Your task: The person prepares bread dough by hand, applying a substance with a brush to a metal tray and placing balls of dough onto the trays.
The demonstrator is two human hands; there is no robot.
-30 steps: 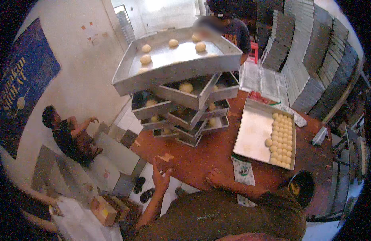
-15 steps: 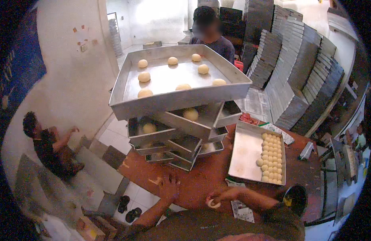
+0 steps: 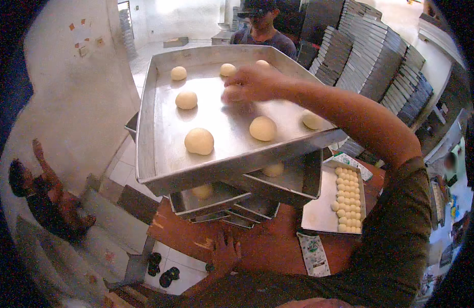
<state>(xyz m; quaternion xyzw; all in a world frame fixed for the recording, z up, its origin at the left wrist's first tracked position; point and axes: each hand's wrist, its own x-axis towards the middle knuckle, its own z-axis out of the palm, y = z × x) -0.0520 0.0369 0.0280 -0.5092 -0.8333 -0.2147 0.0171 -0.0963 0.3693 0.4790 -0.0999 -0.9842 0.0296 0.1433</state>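
Note:
My right hand (image 3: 255, 84) reaches over the top metal tray (image 3: 160, 177), fingers curled round a dough ball (image 3: 233, 94) low over the tray's middle. Motion blurs the hand a little, and it covers part of the tray behind it. Several pale round dough balls sit apart on this tray, one large ball (image 3: 199, 141) at the near left and another ball (image 3: 263, 128) at the near middle. Down on the red-brown table, my left hand (image 3: 226, 252) lies flat with its fingers spread, holding nothing.
Crosswise trays (image 3: 209, 200) holding dough support the top tray. Right of them, another tray (image 3: 319, 215) carries tight rows of dough balls. A printed packet (image 3: 314, 254) lies nearer. One person (image 3: 265, 36) stands beyond the stack; another person (image 3: 52, 200) is at the left. Tall tray stacks (image 3: 370, 56) stand behind.
My right hand has risen from the table's near edge to the top tray with a dough ball. My left hand stays on the table. The view has shifted closer to the stack.

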